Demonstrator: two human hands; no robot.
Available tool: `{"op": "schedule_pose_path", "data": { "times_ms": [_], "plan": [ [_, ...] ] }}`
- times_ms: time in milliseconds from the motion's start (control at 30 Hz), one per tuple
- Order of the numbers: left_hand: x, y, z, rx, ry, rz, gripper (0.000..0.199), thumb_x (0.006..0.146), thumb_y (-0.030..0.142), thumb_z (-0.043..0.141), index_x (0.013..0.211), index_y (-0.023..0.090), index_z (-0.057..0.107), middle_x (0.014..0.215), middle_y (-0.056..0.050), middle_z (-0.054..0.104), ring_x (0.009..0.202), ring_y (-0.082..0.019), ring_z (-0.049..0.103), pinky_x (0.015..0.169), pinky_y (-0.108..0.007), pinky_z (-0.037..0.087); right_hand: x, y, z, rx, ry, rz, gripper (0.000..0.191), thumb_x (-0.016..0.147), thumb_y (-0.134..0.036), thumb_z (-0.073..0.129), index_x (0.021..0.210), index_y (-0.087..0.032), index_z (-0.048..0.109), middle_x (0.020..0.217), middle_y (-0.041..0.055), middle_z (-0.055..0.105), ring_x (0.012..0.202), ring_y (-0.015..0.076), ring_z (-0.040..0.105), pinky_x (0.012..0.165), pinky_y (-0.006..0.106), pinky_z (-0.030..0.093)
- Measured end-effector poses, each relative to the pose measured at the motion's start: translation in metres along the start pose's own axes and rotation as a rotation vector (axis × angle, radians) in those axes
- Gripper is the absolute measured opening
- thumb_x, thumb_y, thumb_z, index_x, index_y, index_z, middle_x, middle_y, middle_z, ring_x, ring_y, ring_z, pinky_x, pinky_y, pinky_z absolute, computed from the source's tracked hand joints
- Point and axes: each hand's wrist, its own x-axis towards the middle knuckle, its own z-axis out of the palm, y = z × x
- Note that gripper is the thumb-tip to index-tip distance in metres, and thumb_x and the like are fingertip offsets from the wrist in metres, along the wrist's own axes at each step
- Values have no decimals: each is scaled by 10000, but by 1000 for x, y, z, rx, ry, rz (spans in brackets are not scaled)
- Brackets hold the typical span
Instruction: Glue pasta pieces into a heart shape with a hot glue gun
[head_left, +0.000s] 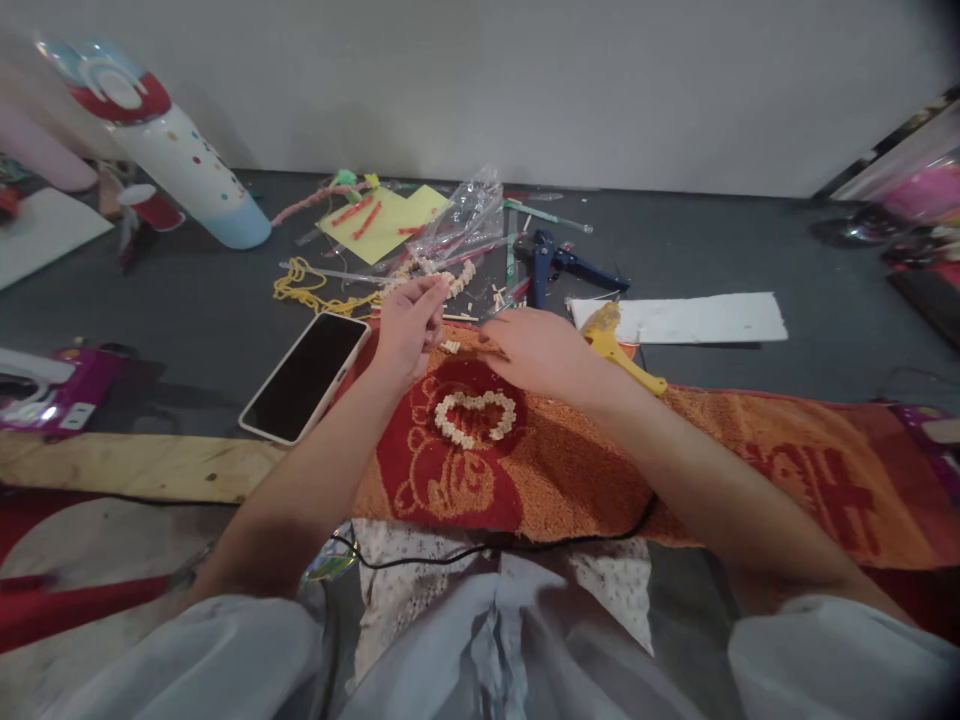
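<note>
My left hand (pixel 411 325) is closed in a pinch over the far edge of an orange and red towel (pixel 585 470); what its fingertips hold is too small to make out. Just beyond those fingertips lies a strand of cream beads (pixel 460 279). Across from it, my right hand (pixel 536 350) hovers low with curled fingers, and whatever they grip is hidden. Between the two hands is a small cluster of cream pieces (pixel 451 347). Nearer to me on the towel rests a heart-shaped outline of cream beads (pixel 475 402).
A phone (pixel 304 378) lies left of the towel, below yellow cord (pixel 300 283). Navy pliers (pixel 546 262), a yellow-handled tool (pixel 626 362), a white strip (pixel 705 318) and clear plastic wrap (pixel 472 215) lie beyond. A bottle (pixel 187 165) stands at back left.
</note>
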Motion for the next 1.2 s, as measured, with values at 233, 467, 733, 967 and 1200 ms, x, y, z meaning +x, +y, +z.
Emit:
{"op": "schedule_pose_path", "data": {
  "times_ms": [233, 467, 733, 967, 1200],
  "plan": [
    [2, -1, -1, 14, 41, 32, 231, 746, 318, 767, 801, 191, 582, 428, 123, 412, 311, -6, 219, 328, -191, 116, 40, -9, 17, -3, -49, -100, 349, 849, -133, 464, 1128, -170, 669, 1009, 132, 690, 886, 256, 640, 656, 331, 378],
    [3, -3, -3, -6, 14, 50, 208, 766, 300, 745, 798, 189, 573, 424, 121, 426, 302, -10, 240, 324, -190, 121, 46, -7, 18, 15, -75, -135, 327, 842, -138, 464, 1051, -161, 714, 989, 126, 672, 857, 224, 617, 700, 326, 378],
    [-2, -1, 1, 3, 10, 33, 211, 762, 301, 745, 804, 196, 567, 432, 121, 421, 307, -11, 241, 332, -185, 129, 30, 5, 16, 386, 72, -76, 262, 768, -145, 542, 959, -128, 721, 920, 107, 708, 821, 200, 627, 744, 314, 432],
    [-12, -2, 8, 25, -122, -17, 247, 699, 325, 773, 782, 187, 585, 456, 98, 458, 322, -9, 282, 330, -170, 157, -14, 22, 15, 1080, 222, 167, 165, 723, -246, 683, 860, -157, 708, 786, 34, 683, 701, 126, 590, 687, 286, 484],
    [-20, -2, 16, 119, -152, -101, 275, 625, 333, 813, 761, 189, 622, 455, 86, 473, 331, -11, 314, 332, -166, 194, -31, 34, 22, 1342, 322, 269, 227, 672, -270, 775, 871, -179, 712, 756, -4, 664, 659, 94, 591, 652, 267, 505]
  ]
}}
